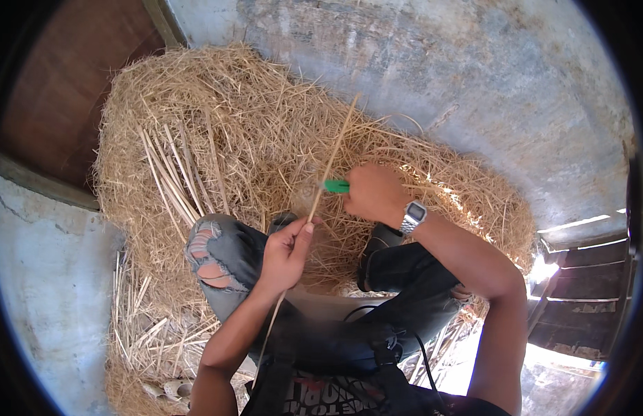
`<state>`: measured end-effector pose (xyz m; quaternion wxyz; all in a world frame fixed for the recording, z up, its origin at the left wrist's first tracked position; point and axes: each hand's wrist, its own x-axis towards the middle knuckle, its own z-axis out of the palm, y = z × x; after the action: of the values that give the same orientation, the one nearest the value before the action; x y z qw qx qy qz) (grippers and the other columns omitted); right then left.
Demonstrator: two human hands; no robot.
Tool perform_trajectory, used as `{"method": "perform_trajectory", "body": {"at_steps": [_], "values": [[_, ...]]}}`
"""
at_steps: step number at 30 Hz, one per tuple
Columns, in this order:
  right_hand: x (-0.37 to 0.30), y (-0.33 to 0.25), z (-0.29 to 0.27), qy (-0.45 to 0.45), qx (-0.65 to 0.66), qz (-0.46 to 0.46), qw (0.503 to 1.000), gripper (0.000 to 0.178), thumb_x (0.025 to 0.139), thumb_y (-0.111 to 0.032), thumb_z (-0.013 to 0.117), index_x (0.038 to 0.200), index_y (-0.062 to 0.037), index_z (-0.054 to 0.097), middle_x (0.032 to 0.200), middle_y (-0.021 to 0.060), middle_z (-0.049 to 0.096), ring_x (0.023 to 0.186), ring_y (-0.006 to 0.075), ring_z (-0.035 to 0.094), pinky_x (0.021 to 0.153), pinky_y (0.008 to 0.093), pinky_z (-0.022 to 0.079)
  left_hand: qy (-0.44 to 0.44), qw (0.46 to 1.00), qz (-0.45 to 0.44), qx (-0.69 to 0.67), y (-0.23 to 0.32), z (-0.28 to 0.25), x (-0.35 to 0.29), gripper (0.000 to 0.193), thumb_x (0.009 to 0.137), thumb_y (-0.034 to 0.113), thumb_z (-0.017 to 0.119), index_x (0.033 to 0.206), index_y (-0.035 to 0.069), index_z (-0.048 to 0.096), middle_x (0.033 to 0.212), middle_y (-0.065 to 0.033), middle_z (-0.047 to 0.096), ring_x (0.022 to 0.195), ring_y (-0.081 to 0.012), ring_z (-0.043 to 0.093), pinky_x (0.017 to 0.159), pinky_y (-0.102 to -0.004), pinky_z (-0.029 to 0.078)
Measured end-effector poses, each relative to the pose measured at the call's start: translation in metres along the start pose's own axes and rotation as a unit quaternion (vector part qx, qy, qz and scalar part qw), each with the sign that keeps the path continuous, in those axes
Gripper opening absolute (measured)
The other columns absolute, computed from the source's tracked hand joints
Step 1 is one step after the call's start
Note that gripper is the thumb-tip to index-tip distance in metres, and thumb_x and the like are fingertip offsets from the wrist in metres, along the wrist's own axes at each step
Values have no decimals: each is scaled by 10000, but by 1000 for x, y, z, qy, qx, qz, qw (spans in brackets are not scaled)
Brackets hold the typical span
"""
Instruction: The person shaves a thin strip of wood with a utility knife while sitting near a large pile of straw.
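Observation:
My left hand (287,253) is closed round a long, thin, pale stick (335,152) that looks like cane or bamboo. The stick slants from my lap up past the hand to a free tip over the straw. In the fist of my right hand (374,191), which wears a silver watch (413,216) on the wrist, is a small green-handled tool (336,186). Its working end points left and meets the stick a little above my left hand. That end is blurred, so I cannot make out its shape.
A big heap of dry straw (245,118) lies in front of me, against a grey wall (432,62). Several similar sticks (170,173) rest on it by my left knee. A strap and a black cable (427,360) hang at my lap. Dark slats (585,291) stand at the right.

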<state>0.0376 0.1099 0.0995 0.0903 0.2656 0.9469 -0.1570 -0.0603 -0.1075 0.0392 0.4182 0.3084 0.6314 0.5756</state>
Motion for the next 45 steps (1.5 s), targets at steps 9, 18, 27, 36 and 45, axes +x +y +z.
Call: {"method": "perform_trajectory", "body": {"at_steps": [9,18,27,36,45], "values": [[-6,-4,30,-36,29,-71,996,190,720,-165,705,735,24,703,711,235,675,740,418,704,682,509,582,27,999,-8,26,-4,3,-1,406,1097,268,545,1373,-19,626,602,101,387,520,-1,326,469,-225,263],[3,-2,31,-23,13,-32,999,192,705,-153,732,742,32,699,768,235,695,750,405,712,675,492,588,54,994,14,93,-17,1,2,403,1059,202,613,1358,-69,614,684,101,438,598,-9,366,505,-224,314],[32,121,-27,84,-29,204,975,235,921,-190,626,932,20,730,892,218,729,794,356,726,712,435,586,-31,996,3,80,-12,2,-22,359,1072,193,583,1343,-35,640,661,95,438,576,-2,355,505,-211,298],[-9,176,-26,171,84,245,951,312,812,-200,677,787,111,672,749,270,685,703,338,711,619,435,557,-100,992,-28,-67,16,3,-16,372,1133,259,421,1288,-8,628,567,72,406,479,-13,358,462,-207,293],[-19,55,-31,181,107,21,977,294,811,-231,707,693,32,645,584,214,589,559,365,609,600,465,505,-85,994,-27,-58,30,-5,-20,410,1146,291,365,1291,-1,614,536,49,422,432,-24,367,437,-202,325]]}}
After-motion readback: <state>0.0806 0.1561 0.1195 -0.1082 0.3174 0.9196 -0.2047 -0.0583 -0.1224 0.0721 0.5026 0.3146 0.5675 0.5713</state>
